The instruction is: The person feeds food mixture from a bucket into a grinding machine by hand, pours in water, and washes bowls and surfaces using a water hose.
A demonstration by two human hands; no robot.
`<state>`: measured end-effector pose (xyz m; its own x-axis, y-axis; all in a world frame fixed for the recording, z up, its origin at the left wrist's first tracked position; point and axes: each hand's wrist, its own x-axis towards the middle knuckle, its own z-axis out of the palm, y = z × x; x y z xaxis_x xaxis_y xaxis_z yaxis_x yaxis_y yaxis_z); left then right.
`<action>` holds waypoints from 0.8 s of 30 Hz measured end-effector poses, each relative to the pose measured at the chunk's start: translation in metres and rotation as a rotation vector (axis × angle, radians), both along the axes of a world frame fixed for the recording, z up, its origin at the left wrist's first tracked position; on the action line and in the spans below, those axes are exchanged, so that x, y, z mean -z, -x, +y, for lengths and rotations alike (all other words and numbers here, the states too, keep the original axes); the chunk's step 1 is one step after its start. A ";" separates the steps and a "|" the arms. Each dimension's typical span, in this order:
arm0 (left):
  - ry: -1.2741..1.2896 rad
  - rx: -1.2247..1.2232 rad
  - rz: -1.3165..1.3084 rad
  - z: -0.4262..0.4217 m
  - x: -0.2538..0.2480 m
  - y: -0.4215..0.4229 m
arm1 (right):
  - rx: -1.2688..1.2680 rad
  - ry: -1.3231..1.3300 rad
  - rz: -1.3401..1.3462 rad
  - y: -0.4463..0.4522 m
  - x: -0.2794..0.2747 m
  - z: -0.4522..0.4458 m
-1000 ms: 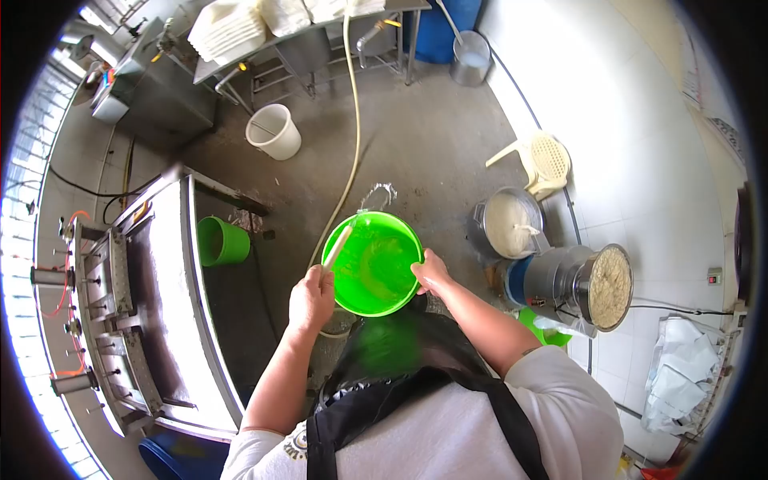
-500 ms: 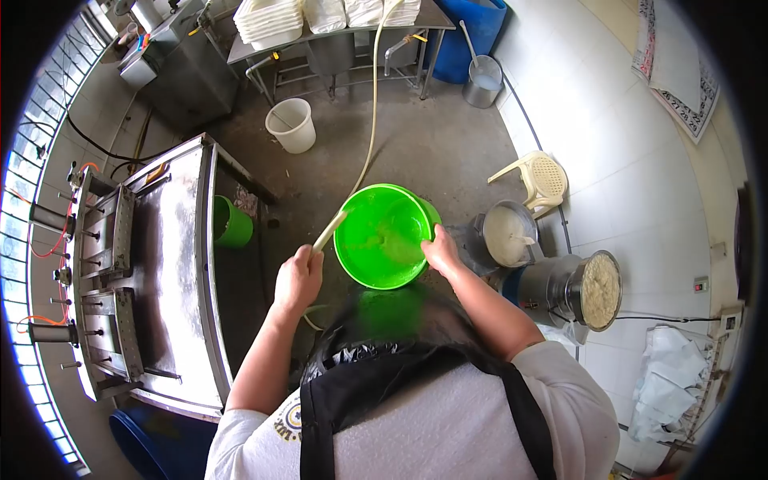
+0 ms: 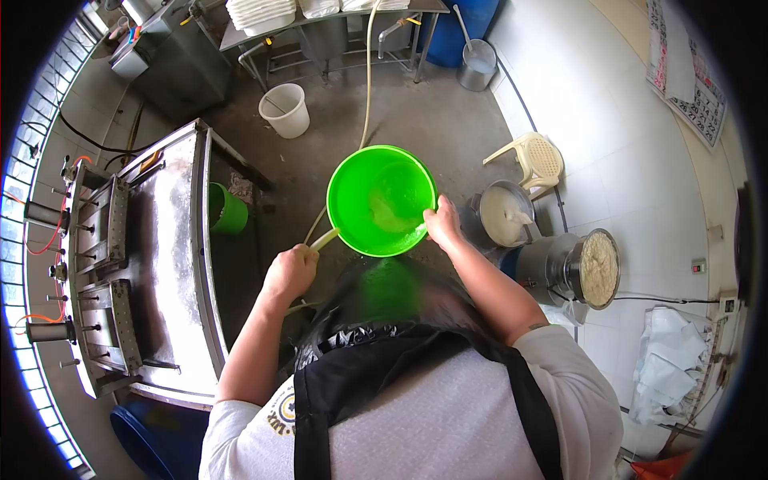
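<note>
My right hand (image 3: 445,225) grips the right rim of a bright green bucket (image 3: 352,200), its mouth turned toward me. Wet streaks and a little whitish liquid show on its inside. My left hand (image 3: 291,272) is wrapped around a pale cream hose (image 3: 323,239), whose end points at the bucket's lower left rim. Whether water flows from the hose I cannot tell. A black apron (image 3: 392,296) lies just below the bucket and reflects its green.
Left stands a metal press table (image 3: 172,264), a second green bucket (image 3: 232,214) beside it. Right are a metal pot of whitish mix (image 3: 502,216), a metal container of pale crumbly stuff (image 3: 598,268) and a plastic stool (image 3: 542,160). Ahead are a white bucket (image 3: 286,118) and a sink table (image 3: 336,18).
The green bucket has moved forward and slightly left, its mouth still facing me. The hose end has dropped from over the left rim to beside the lower left rim.
</note>
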<state>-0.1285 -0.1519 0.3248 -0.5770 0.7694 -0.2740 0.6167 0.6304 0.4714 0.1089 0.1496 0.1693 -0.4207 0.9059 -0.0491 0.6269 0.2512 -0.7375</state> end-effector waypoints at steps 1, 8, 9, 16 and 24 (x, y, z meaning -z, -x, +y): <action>-0.003 0.028 -0.048 0.000 -0.006 -0.005 | -0.002 0.000 0.014 0.002 -0.003 -0.003; -0.118 0.101 -0.361 0.004 -0.067 -0.047 | -0.010 -0.047 0.136 0.018 -0.024 -0.017; -0.181 0.101 -0.377 0.003 -0.070 -0.051 | -0.017 -0.076 0.147 0.021 -0.024 -0.018; -0.070 0.105 -0.155 -0.013 -0.055 -0.041 | 0.014 -0.025 0.258 0.033 0.006 -0.012; 0.020 0.055 -0.232 -0.026 -0.076 -0.039 | -0.038 -0.098 0.235 0.038 0.009 -0.020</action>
<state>-0.0900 -0.1775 0.4007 -0.4546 0.7909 -0.4096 0.5270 0.6096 0.5922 0.0705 0.1297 0.1605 -0.4444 0.8846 0.1412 0.4298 0.3489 -0.8328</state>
